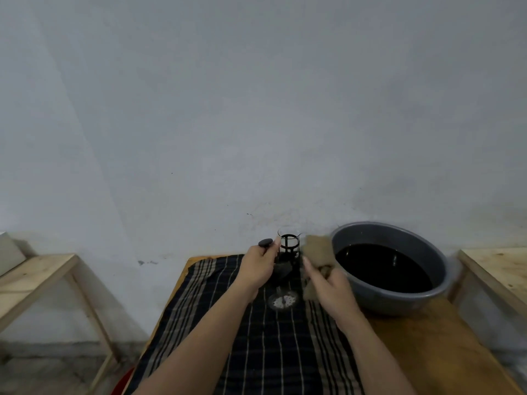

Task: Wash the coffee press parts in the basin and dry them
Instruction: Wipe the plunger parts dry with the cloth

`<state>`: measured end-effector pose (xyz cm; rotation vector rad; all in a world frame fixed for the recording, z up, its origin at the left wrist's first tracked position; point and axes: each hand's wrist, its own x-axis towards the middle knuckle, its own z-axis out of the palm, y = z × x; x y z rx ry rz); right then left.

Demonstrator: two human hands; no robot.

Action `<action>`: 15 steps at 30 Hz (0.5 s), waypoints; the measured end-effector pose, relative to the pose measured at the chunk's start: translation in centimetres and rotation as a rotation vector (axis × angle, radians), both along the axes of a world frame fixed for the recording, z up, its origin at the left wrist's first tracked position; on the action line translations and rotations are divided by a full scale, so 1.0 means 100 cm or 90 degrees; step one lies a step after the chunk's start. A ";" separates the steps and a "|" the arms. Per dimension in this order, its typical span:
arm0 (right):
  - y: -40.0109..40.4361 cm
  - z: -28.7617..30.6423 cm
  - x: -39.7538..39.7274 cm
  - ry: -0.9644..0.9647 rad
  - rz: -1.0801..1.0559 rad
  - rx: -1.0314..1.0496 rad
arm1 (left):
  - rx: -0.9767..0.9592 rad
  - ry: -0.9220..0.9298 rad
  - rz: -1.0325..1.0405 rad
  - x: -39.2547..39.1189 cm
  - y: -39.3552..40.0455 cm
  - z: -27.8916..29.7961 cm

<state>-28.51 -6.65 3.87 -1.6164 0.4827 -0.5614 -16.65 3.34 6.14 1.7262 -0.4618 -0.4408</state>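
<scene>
Only the head cam here, so one view. The left hand [258,267] is pinching the plunger assembly [281,277] up near its black knob [265,242], with the rod angling down so the mesh filter disc [283,302] hangs just above the striped cloth [256,337] covering the table. The right hand [325,280] is clenched around a tan rag [316,249], right beside the rod. The glass carafe [289,246] in its black frame stands upright behind both hands, and the grey basin [390,266] of dark water sits just to the right.

Looks like the drying step to me. I'd wrap the rag round the rod and slide it down, then dab the mesh gently instead of scrubbing, since the edge probably snags. Keep the plunger over the cloth, away from the basin.
</scene>
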 end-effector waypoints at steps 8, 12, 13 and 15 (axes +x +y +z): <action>0.016 -0.011 0.023 0.025 0.090 -0.374 | -0.108 0.195 0.113 -0.012 -0.006 -0.005; 0.031 -0.014 0.018 -0.105 -0.047 -0.030 | -0.055 0.106 0.117 -0.012 -0.006 -0.009; 0.033 -0.014 0.018 -0.151 -0.061 0.120 | -0.040 0.082 0.114 -0.011 -0.004 -0.008; 0.031 -0.012 0.017 -0.209 -0.058 0.317 | -0.025 0.033 0.086 -0.008 0.003 -0.006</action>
